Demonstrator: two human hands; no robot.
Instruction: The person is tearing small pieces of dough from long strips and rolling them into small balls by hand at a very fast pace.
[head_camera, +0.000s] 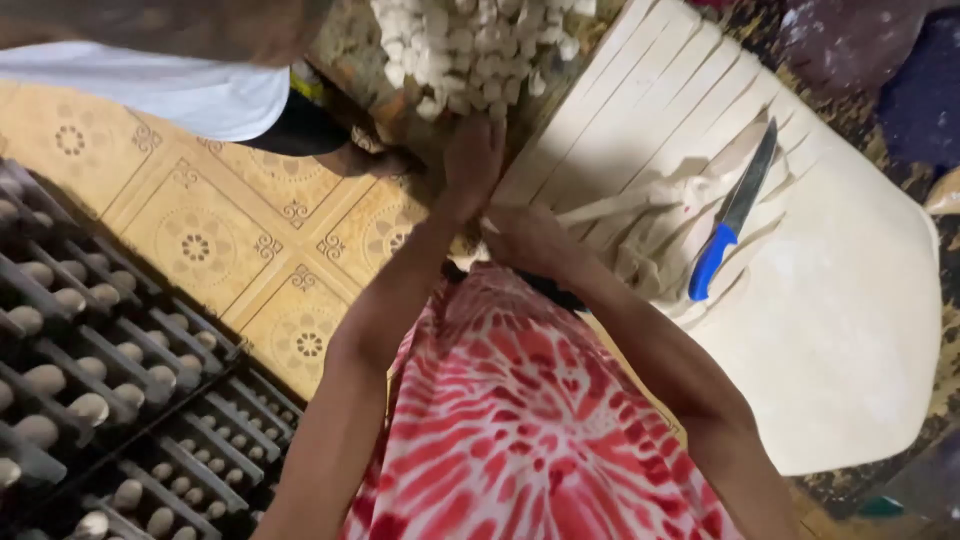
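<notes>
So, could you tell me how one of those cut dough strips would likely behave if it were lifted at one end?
The dough strips would probably sag and stretch: the loose ones beside the blue-handled knife already lie bent and crumpled. They look thin, so likely light but easy to tear. The matte, floury-looking surface suggests little slipperiness.

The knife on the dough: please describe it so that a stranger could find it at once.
Start from the wide pale dough sheet, cut into long strips at its upper part. The knife lies slanted on those strips, right of both hands, untouched. Its bright blue handle and dark blade stand out; all around it is cream-coloured.
</notes>
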